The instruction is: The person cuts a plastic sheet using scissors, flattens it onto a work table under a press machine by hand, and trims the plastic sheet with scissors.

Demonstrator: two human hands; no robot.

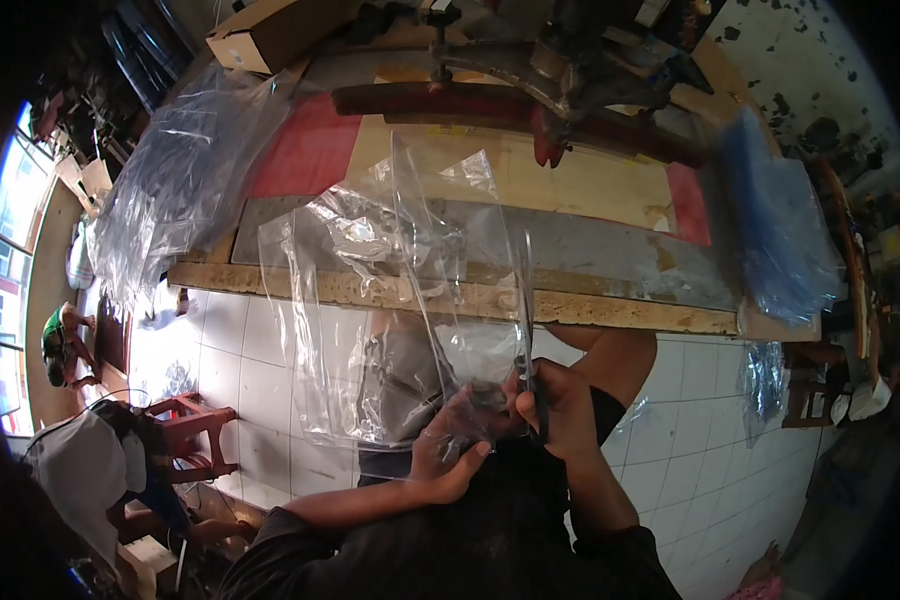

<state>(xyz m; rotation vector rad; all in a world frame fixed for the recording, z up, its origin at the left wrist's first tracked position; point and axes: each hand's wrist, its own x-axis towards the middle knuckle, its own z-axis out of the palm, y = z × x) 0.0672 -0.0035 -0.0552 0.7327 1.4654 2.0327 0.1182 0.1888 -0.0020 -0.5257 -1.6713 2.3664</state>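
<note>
Clear plastic sheets [355, 300] hang from my left hand [455, 440], which grips their lower right part near my lap. They spread up and left over the table's wooden front edge. In my right hand [558, 405] is a pair of dark scissors [526, 320], its fingers wrapped round the handles and its long blades pointing up beside the right edge of the plastic. Both hands are close together, the right one just right of the left.
A worktable [610, 310] carries a red-barred metal press [510, 105], a clear plastic pile [185, 160] at left and a bluish one [778, 230] at right. A cardboard box [270, 35] is behind. At left are a red stool [195, 430] and other people.
</note>
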